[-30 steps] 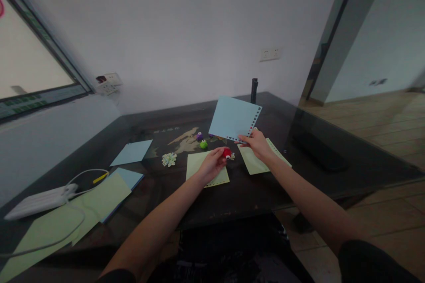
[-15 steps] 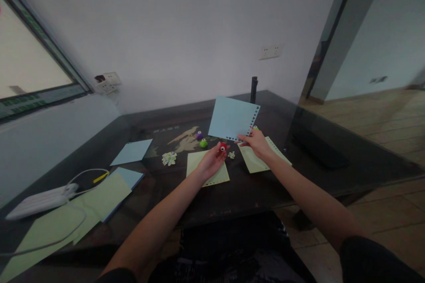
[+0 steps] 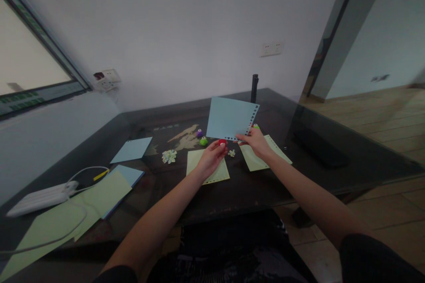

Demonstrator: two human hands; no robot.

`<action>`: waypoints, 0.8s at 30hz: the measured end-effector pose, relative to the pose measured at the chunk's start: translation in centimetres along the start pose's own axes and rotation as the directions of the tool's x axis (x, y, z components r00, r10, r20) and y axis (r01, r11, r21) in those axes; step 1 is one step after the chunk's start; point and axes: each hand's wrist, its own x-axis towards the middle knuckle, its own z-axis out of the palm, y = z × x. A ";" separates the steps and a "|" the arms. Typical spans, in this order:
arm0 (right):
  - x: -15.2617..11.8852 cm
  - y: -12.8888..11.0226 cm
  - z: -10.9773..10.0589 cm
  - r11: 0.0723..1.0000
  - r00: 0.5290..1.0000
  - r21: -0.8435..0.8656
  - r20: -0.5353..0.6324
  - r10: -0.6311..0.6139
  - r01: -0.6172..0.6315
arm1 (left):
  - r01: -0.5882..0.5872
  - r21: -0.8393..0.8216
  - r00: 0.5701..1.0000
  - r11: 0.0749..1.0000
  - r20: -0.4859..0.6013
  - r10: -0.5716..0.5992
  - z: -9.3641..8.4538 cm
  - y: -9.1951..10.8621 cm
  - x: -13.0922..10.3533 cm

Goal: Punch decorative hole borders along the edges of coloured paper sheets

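Note:
My left hand (image 3: 212, 158) holds a small round red craft punch (image 3: 222, 142) in its fingertips, close to the lower edge of a light blue sheet of paper (image 3: 230, 117). Pinched at its lower right corner, that sheet is raised by my right hand (image 3: 256, 141). Small shaped holes run along its right side and part of its bottom edge. Under my left hand lies a pale yellow sheet (image 3: 218, 177), and another yellow sheet (image 3: 252, 162) is below my right hand. Beyond my left hand are a green punch (image 3: 203, 141) and a purple punch (image 3: 199, 133).
Small paper cutouts form a pile (image 3: 169, 156) and a smaller heap (image 3: 231, 153). Left are blue paper (image 3: 131, 149), yellow sheets (image 3: 56, 225) and a white power strip (image 3: 41, 199) with cable. A black case (image 3: 320, 148) lies right; a black post (image 3: 254, 88) stands behind.
My left hand has turned the red punch, so its white spot now faces lower, and brought it slightly up toward the blue sheet. The blue sheet has shifted slightly left.

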 end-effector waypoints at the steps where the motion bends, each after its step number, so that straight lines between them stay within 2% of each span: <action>1: 0.0 0.0 0.0 1.000 1.000 -0.005 0.005 -0.005 0.005 | -0.001 0.001 1.000 1.000 0.001 0.001 0.0 0.0 0.0; 24: 0.0 -0.1 0.2 0.998 0.999 -0.055 -0.009 -0.038 0.037 | -0.014 -0.047 1.000 0.999 -0.001 0.014 0.6 0.3 -0.3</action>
